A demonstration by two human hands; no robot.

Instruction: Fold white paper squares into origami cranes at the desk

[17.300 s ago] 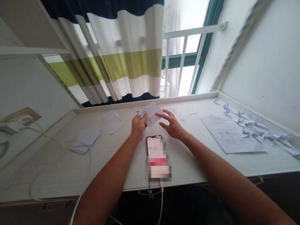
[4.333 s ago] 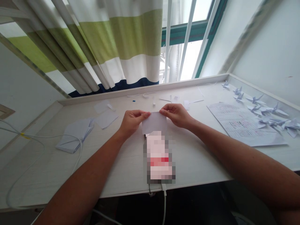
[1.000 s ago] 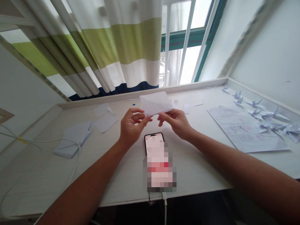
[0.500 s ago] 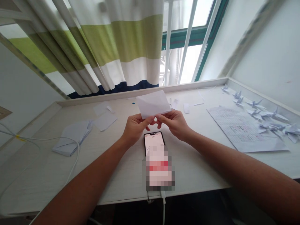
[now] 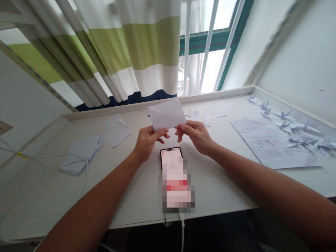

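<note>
Between my hands, above the desk, a white sheet of paper is held up, tilted toward me. My left hand pinches its lower left edge, thumb in front and fingers partly behind. At the lower right corner my right hand grips the sheet between thumb and fingers, with its lower fingers curled below. Just under the hands lies a phone, screen up and partly blurred out, with a cable at its near end.
A stack of folded paper and loose sheets lie to the left, near a white cable. On the right are a written sheet and several folded paper cranes. Paper scraps lie behind my right hand.
My hands have moved apart along the paper's lower edge: the right thumb has gone from the middle to the right corner. The sheet has shifted slightly left and up.
</note>
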